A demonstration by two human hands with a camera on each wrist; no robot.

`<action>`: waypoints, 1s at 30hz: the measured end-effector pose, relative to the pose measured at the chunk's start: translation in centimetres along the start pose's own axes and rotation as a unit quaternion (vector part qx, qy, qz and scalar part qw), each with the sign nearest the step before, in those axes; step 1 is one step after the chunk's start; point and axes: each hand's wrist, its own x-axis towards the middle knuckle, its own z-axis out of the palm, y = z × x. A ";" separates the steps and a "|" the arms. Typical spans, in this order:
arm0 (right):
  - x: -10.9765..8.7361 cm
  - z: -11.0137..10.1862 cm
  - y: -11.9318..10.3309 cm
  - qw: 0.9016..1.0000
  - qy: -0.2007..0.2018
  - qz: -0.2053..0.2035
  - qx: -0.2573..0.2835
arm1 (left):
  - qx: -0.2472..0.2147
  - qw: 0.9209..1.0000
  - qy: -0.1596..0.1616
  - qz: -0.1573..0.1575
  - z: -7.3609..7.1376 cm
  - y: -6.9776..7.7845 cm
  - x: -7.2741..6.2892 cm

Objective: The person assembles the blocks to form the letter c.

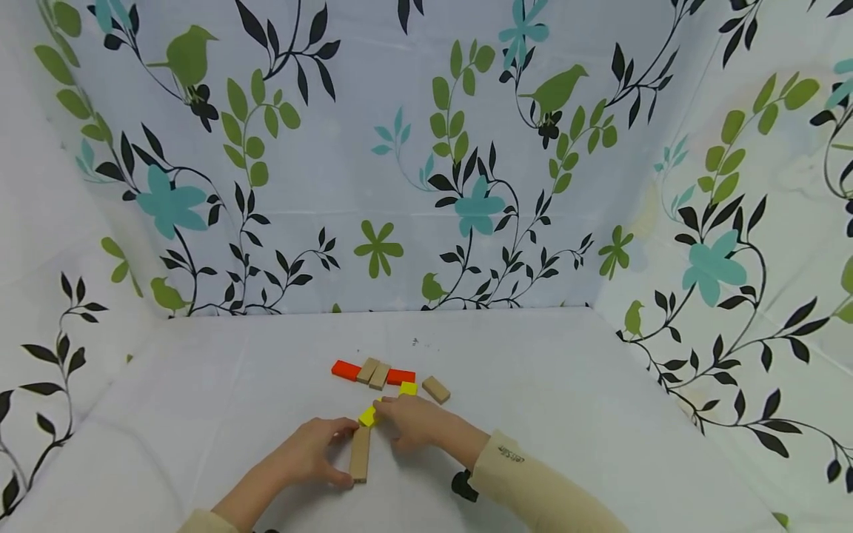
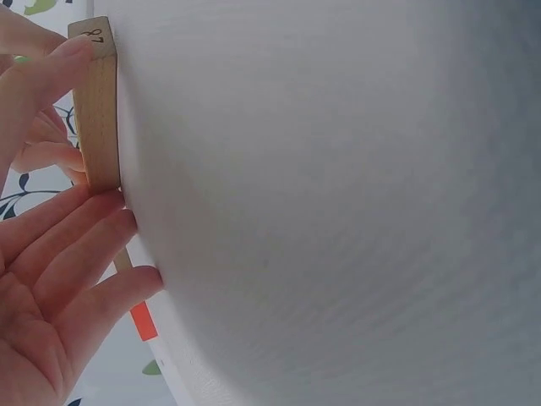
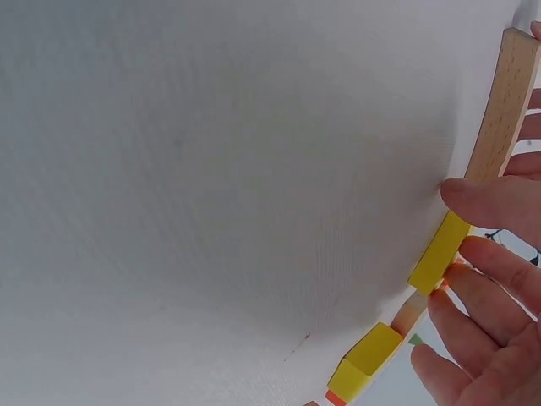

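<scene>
My left hand (image 1: 308, 450) grips a long plain wooden block (image 1: 360, 455) lengthwise, thumb at its near end and fingertips at its far end. In the left wrist view the thumb touches the end marked "87". Just beyond that block, my right hand (image 1: 421, 423) pinches a yellow block (image 3: 439, 252) between thumb and fingers. The yellow block seems to meet the wooden one end to end; the thumb covers the joint. Farther along lies a second yellow block (image 1: 409, 388), partly behind the right hand. Whatever lies under that hand is hidden in the head view.
Beyond the hands, a row holds a red block (image 1: 346, 370), two wooden blocks (image 1: 368, 369) and another red block (image 1: 401, 377). A separate wooden block (image 1: 436, 389) lies to their right. Patterned cloth (image 1: 400, 148) hangs around the white table (image 1: 233, 385).
</scene>
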 end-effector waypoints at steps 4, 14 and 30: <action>0.1 0.1 0.1 1.000 0.009 -0.008 -0.004 | -0.008 1.000 0.000 -0.011 0.0 0.0 0.0; 0.3 -0.9 1.6 0.996 0.074 0.007 0.045 | -0.053 0.998 -0.006 0.024 -0.6 -0.3 -0.1; 1.2 -0.6 4.0 0.993 0.055 0.094 -0.037 | 0.076 0.997 -0.021 -0.022 -1.7 2.8 2.1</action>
